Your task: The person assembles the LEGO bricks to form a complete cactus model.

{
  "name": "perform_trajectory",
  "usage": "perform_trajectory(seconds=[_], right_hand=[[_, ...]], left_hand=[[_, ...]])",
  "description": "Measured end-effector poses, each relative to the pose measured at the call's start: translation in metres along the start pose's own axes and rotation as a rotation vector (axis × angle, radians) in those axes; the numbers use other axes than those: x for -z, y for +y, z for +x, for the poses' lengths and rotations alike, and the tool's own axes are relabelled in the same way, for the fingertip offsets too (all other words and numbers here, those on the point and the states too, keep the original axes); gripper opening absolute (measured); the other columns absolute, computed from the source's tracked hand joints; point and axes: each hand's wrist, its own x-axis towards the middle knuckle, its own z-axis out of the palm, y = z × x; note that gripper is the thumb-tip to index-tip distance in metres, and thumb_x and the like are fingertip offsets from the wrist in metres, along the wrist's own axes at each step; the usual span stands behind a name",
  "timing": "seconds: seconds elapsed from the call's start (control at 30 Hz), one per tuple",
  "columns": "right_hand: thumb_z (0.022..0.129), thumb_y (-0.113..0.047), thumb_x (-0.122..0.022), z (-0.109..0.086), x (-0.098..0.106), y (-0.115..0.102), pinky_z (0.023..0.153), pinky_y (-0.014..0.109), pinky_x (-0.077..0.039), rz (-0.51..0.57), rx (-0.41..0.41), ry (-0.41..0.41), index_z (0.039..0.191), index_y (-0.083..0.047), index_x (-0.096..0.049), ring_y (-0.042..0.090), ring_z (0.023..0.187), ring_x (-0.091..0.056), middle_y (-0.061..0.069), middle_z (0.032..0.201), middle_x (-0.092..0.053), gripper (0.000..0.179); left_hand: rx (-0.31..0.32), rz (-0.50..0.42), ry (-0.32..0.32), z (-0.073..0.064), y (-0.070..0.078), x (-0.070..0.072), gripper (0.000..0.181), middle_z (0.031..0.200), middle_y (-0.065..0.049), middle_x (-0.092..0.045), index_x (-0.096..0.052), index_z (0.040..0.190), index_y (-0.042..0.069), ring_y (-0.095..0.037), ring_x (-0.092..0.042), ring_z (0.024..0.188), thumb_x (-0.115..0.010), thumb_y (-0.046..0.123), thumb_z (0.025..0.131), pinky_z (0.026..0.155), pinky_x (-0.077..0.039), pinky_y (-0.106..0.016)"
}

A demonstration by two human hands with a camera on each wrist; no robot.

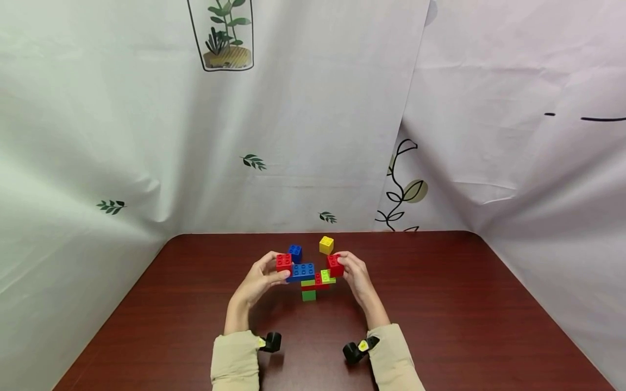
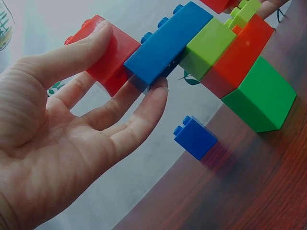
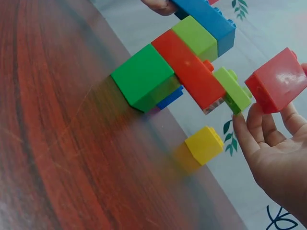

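A toy-brick structure rises from a green brick (image 2: 261,98) on the table. On that lies a long red brick (image 3: 187,69), bearing a light green brick (image 3: 196,38) and a flatter light green brick (image 3: 232,91). A long blue brick (image 1: 302,272) reaches out to the left on top. My left hand (image 1: 256,283) pinches a red brick (image 2: 115,55) at the blue brick's outer end, other fingertips under the blue brick. My right hand (image 1: 356,278) holds another red brick (image 3: 278,81) just over the flatter light green brick, a fingertip at that brick's underside.
Behind the structure stand a loose blue brick (image 1: 295,252) and a yellow brick (image 1: 326,244), near the back edge of the brown table (image 1: 440,304). A pale printed cloth (image 1: 318,119) hangs behind the table. Black wrist cameras sit at both sleeves.
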Motion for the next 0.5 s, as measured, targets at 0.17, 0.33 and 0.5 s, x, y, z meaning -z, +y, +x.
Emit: perform_trajectory(seconds=[0.17,0.33,0.5], right_hand=[[0.093,-0.01,-0.048,0.0004,0.0019,0.003,0.073,0.019,-0.05,-0.01,-0.01,0.001,0.102,-0.001,-0.059,0.006,0.081,-0.06,-0.006,0.086,-0.064,0.017],[0.094,-0.01,-0.047,0.0014,0.0031,0.0066,0.072,0.019,-0.05,0.009,-0.031,-0.008,0.102,-0.003,-0.059,0.006,0.078,-0.059,-0.007,0.086,-0.065,0.015],[0.094,-0.011,-0.048,0.0024,0.0039,0.0087,0.07,0.019,-0.049,0.053,-0.052,-0.009,0.1,-0.007,-0.059,0.006,0.077,-0.058,-0.006,0.086,-0.064,0.013]], left_hand=[[-0.004,0.004,-0.006,0.0004,-0.0003,-0.0001,0.04,0.123,-0.028,-0.058,-0.046,0.125,0.0,-0.013,-0.066,0.09,-0.065,0.009,0.091,0.084,-0.057,-0.028],[-0.009,0.0,-0.008,0.0002,-0.0003,-0.0003,0.038,0.124,-0.03,-0.057,-0.047,0.124,0.001,-0.012,-0.066,0.089,-0.065,0.009,0.091,0.083,-0.057,-0.026],[-0.013,-0.004,-0.009,0.0002,0.0,-0.0001,0.036,0.124,-0.029,-0.058,-0.048,0.122,0.003,-0.012,-0.066,0.088,-0.065,0.009,0.091,0.083,-0.057,-0.026]])
